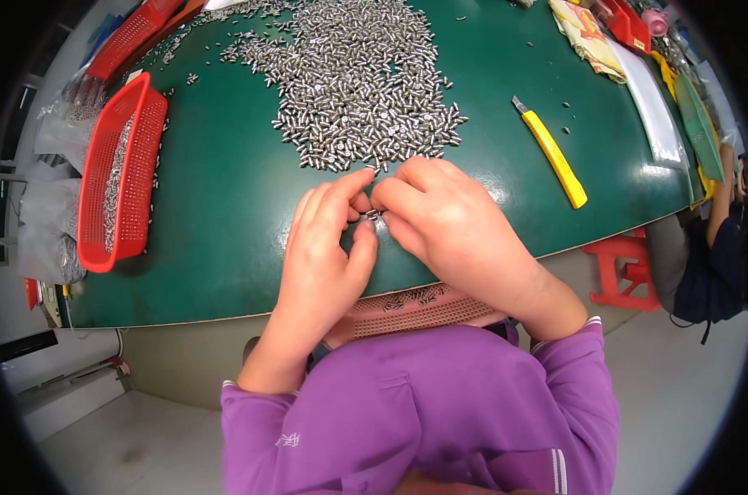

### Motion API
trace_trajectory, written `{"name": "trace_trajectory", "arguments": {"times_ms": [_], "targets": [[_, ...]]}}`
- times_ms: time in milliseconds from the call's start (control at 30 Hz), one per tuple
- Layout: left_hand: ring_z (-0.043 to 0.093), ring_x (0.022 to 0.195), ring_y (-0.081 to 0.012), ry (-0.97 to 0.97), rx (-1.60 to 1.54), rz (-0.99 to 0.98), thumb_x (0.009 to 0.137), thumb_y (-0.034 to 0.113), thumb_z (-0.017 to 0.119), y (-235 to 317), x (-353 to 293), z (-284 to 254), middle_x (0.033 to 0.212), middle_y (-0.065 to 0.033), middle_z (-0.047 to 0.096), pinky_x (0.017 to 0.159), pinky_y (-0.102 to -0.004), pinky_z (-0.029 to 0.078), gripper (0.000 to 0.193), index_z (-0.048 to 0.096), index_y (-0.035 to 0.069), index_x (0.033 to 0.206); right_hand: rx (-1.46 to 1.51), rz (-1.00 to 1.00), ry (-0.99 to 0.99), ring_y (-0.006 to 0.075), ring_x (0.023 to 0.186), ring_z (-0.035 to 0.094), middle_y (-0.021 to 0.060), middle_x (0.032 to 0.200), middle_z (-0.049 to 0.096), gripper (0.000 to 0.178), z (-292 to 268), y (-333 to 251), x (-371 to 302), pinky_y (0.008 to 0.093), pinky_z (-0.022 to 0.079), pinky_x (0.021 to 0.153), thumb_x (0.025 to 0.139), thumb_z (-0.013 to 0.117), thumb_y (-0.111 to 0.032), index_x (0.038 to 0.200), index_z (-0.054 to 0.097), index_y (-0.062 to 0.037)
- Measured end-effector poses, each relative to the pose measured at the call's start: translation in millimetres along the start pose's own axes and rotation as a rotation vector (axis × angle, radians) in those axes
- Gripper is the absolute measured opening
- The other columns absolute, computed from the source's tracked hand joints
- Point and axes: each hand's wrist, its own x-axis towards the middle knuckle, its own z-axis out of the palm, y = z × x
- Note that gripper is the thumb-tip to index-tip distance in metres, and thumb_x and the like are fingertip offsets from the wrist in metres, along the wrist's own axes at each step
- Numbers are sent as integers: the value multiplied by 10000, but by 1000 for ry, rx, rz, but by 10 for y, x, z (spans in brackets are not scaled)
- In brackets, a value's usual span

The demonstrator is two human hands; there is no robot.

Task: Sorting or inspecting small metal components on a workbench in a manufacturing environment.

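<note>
A large heap of small, shiny silver metal parts (357,82), short and pin-like, spreads over the green table (225,206). Just in front of its near edge, my left hand (320,235) and my right hand (448,210) meet fingertip to fingertip. Between them sit one or two small metal parts (372,215), partly covered by the fingers. My left thumb and a curled finger come together at these parts, with the index finger reaching toward the heap. The right hand pinches from the other side, its thumb and index finger bent inward. Exact part details are too small to see.
At left stands a red perforated basket (135,198) holding more metal parts. A yellow utility knife (554,157) lies at right, blade out. Below the table edge, a pink basket (390,318) rests by my lap. Another person's arm (718,198) shows at far right.
</note>
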Motion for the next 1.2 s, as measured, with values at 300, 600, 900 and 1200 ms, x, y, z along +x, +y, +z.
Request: {"name": "trace_trajectory", "arguments": {"times_ms": [300,600,900,1200], "targets": [[599,926,-283,26,19,26,783,-72,655,-8,-7,33,984,-115,624,848,-406,507,466,611,10,1240,0,-16,26,318,921,610,97,946,600,200,1,-11,-3,432,516,788,818,716,-36,1012,670,-49],[595,915,-293,20,75,22,792,-58,665,2,4,48,997,-124,624,832,-413,500,415,618,6,1199,-18,25,47,334,863,628,121,891,626,133,15,20,-15,441,516,761,831,725,-55,924,633,-31],[587,900,-286,46,99,17,802,-60,698,31,-59,38,984,-130,610,804,-402,497,424,607,-2,1212,70,18,75,319,828,638,101,867,645,156,8,50,-44,430,519,760,812,751,-62,911,634,-36],[586,909,-286,12,99,14,792,-85,686,30,-70,8,981,-121,601,824,-403,494,501,578,4,1273,127,-6,55,302,820,646,89,864,647,169,-30,49,-30,415,523,764,800,748,-31,914,623,-36]]}}
